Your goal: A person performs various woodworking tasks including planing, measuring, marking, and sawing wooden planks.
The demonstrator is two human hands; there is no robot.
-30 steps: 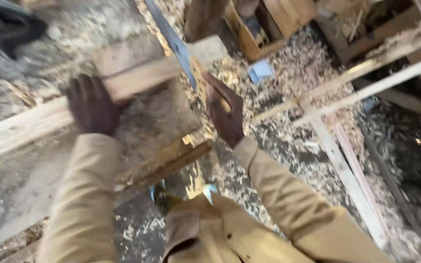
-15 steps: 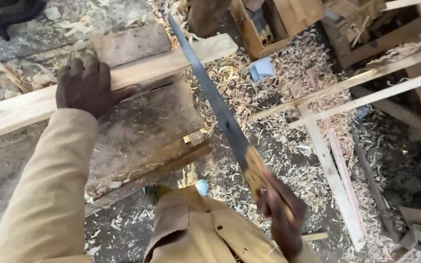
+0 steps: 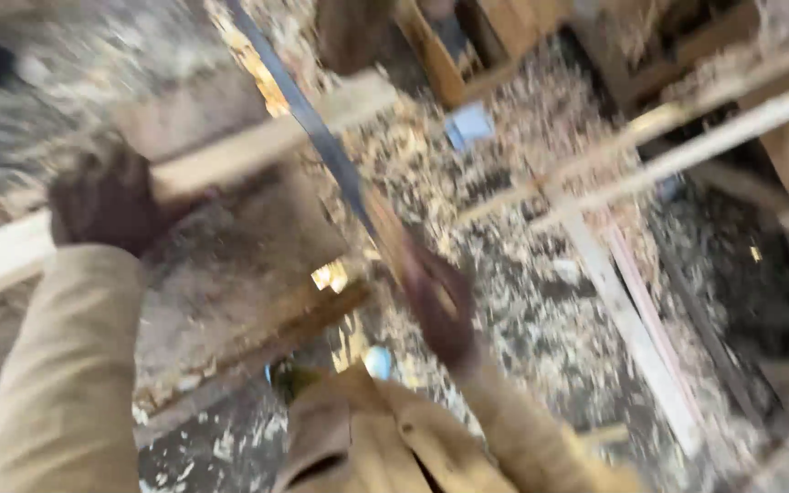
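Right hand [image 3: 440, 306] clenched on long thin-bladed steel handsaw [image 3: 308, 119] at its wooden handle — blade looks whippy, light; left hand [image 3: 107, 196] grasps pale stiff timber plank [image 3: 267, 137].

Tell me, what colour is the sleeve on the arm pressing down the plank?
Tan, a light khaki sleeve, seen in the head view.
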